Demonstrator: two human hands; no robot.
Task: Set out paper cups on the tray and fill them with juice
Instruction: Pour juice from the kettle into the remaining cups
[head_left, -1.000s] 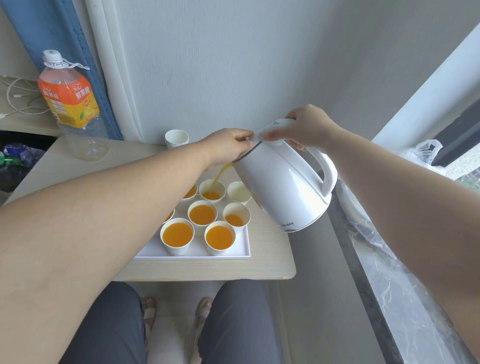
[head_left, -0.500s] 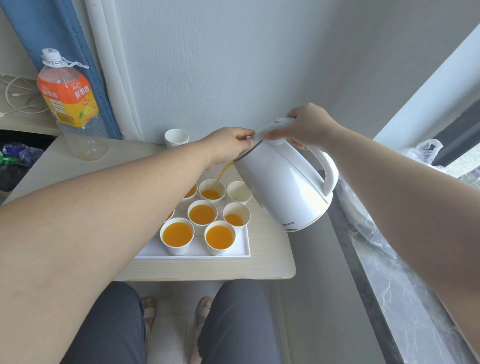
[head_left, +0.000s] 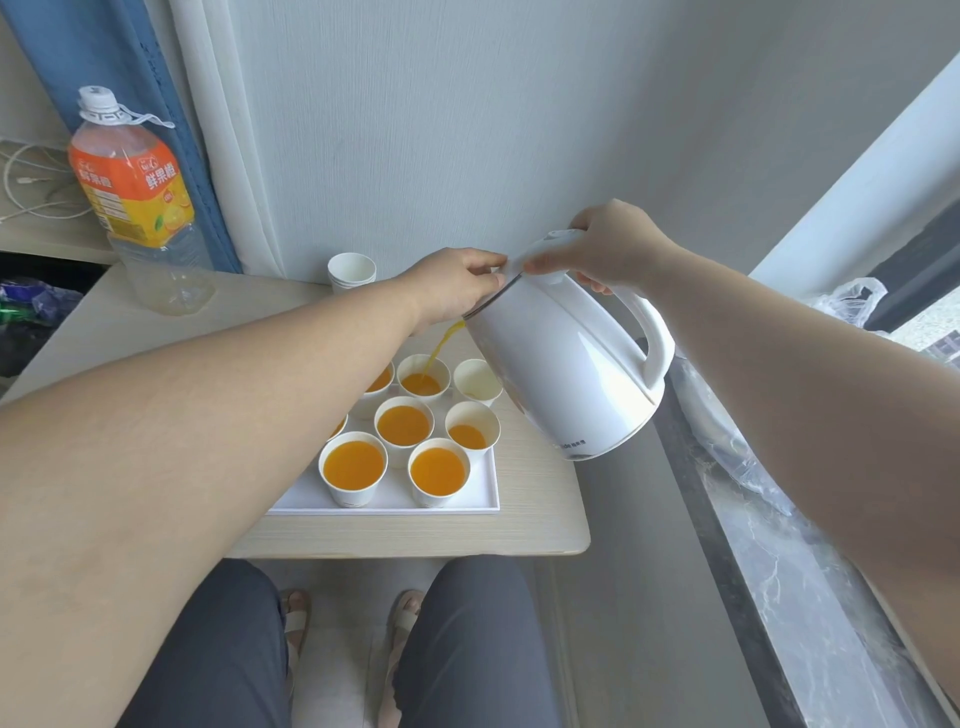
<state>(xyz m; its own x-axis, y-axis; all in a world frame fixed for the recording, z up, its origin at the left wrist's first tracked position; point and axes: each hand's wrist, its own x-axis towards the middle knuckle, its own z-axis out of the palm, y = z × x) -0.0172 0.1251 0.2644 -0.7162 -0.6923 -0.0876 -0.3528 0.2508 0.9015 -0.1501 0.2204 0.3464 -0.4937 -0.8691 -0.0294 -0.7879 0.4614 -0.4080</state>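
Thin white paper cups (head_left: 353, 467), set in rows on a shallow white tray (head_left: 384, 508) near the table's (head_left: 415, 535) near right corner. Probably light and easy to tip while empty. Once full, heavier, but soft in the wall and quick to buckle and slop. Best taken low round the body with a gentle, even squeeze, not by the rolled rim.

Mostly filled with orange juice (head_left: 442, 343), now falling in a thin stream into the middle cup of the far row (head_left: 423, 378). Beside it toward the table's right edge, an empty cup (head_left: 477, 382). Just nearer than that, a low-filled cup (head_left: 470, 434). Others partly hidden behind the left forearm.

Above the tray, clear of the table, a smooth white plastic kettle (head_left: 566, 364), rounded, glossy and tilted spout-down. Likely weighty with liquid and prone to surge if tipped further. Right hand (head_left: 608, 249) clamped on the top of the looped handle, fingers wrapped round it. Left hand (head_left: 457, 288) at the lid edge by the spout, fingers curled onto the rim to steady it.

At the table's far edge, against the pale textured wall, a short stack of spare cups (head_left: 351, 273). At the far left corner, a clear, nearly empty juice bottle (head_left: 135, 202) with an orange label. Pale wood-grain tabletop with rounded corners.
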